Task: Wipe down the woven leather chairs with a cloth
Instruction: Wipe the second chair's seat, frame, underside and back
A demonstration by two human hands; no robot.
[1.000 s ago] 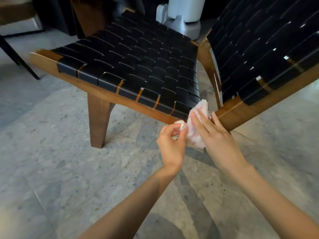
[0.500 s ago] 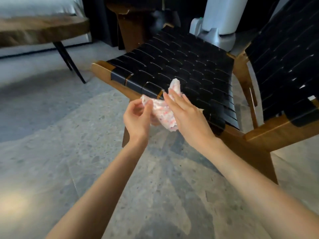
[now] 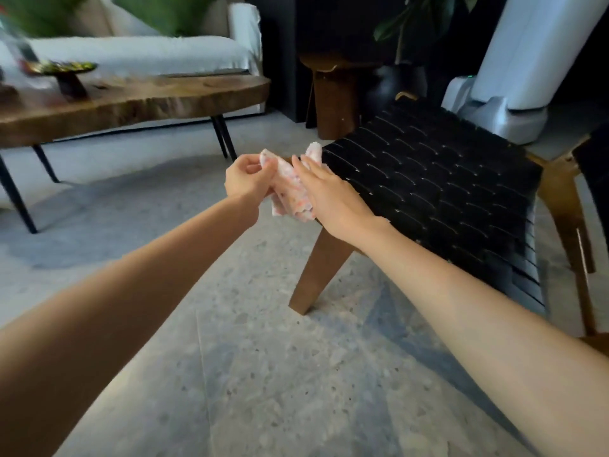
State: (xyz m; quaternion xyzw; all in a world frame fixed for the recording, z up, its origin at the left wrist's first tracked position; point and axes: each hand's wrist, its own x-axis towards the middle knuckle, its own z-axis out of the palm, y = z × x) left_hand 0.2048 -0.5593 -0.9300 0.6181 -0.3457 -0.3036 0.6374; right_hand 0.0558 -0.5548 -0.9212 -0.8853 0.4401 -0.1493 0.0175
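Head view, centre of frame: my left hand point(image 3: 247, 180) pinches the cloth point(image 3: 289, 193) with curled fingers; my right hand point(image 3: 331, 196) lays straight fingers on it, at the left corner of the woven chair point(image 3: 435, 183)

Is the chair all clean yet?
Not yet. Done: nothing provable; the woven seat shows no wipe marks. In hand: left hand pinches the cloth, right hand lies flat on it by the seat's corner. Left: probably that seat and the second chair.

The cloth point(image 3: 291, 192) in your grip looks soft and nubby — just right of it, the seat point(image 3: 428, 179) is matt woven leather on a smooth wooden leg point(image 3: 316, 268).
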